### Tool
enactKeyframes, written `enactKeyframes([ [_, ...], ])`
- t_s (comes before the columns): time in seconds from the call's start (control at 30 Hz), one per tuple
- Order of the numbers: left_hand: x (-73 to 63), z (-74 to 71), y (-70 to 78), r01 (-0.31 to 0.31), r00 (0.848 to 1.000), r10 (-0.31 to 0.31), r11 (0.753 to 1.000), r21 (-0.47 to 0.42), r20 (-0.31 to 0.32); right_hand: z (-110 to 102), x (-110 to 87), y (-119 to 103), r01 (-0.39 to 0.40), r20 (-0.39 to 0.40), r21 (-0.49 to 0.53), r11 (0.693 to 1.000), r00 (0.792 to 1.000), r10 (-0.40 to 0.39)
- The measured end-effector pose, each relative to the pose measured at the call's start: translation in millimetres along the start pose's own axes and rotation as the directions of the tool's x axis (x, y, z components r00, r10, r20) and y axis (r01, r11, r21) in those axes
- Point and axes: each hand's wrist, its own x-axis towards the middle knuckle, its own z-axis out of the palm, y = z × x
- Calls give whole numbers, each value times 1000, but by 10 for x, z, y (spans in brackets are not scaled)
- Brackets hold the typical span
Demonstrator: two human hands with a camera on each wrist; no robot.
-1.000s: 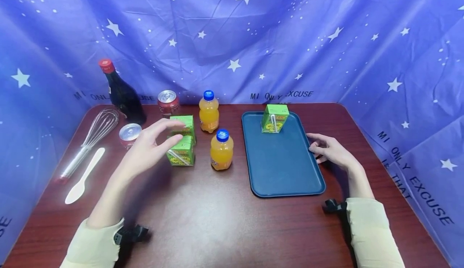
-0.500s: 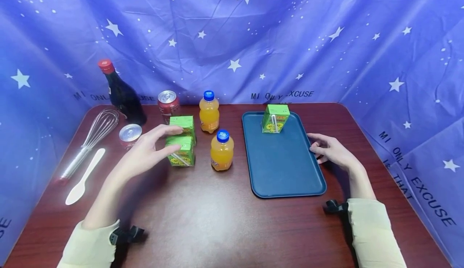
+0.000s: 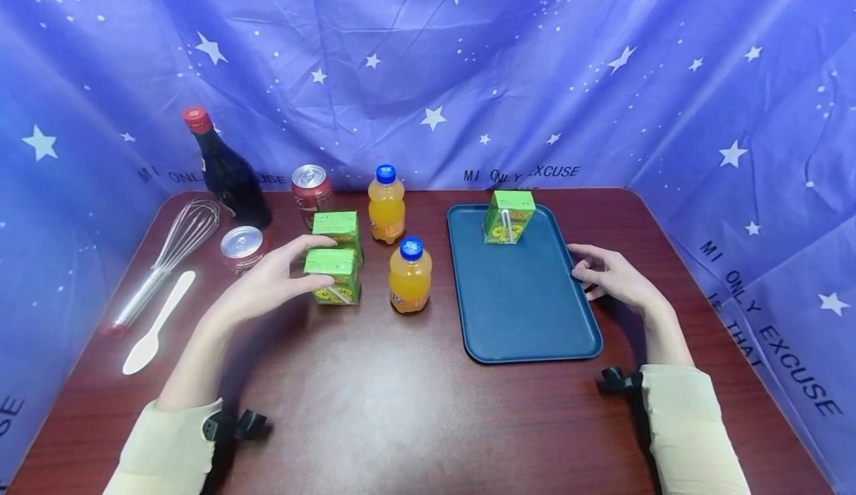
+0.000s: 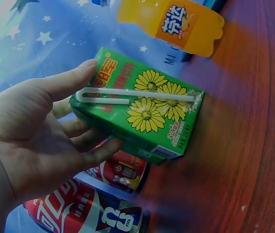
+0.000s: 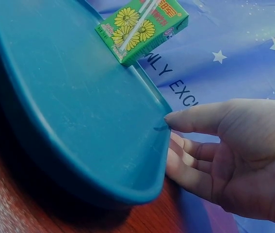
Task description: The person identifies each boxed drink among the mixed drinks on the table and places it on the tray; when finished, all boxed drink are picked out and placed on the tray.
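My left hand (image 3: 257, 287) grips the nearer green juice box (image 4: 142, 104) near its top, the thumb on the face with the white straw and the fingers round the far side. The box stands upright on the table, right in front of a second green juice box (image 3: 336, 226). At the right edge of the blue tray (image 3: 521, 309), my right hand (image 3: 611, 279) holds the rim, thumb tip on it and fingers curled against the outer side in the right wrist view. Another green juice box (image 5: 137, 29) stands at the tray's far end.
Two orange drink bottles (image 3: 410, 279) stand between the boxes and the tray. Left of the boxes are two red cans (image 3: 242, 248), a dark bottle (image 3: 234, 179) with a red cap, a whisk (image 3: 170, 257) and a white spoon (image 3: 159, 324). A starry blue curtain (image 3: 401, 71) surrounds the table.
My left hand has come down and closer to me, from above the two juice boxes onto the nearer one, and now grips it. My right hand and the tray stay in place.
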Motion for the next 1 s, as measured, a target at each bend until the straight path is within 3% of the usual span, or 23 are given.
enactKeyframes([
  [0.4, 31, 24, -79, 42, 999, -42, 999, 10, 4, 11, 6, -7, 16, -4, -10, 1000, 1000, -16],
  [1.0, 63, 54, -102, 23, 1000, -24, 999, -43, -21, -8, 5, 14, 12, -1, -13, 1000, 1000, -12],
])
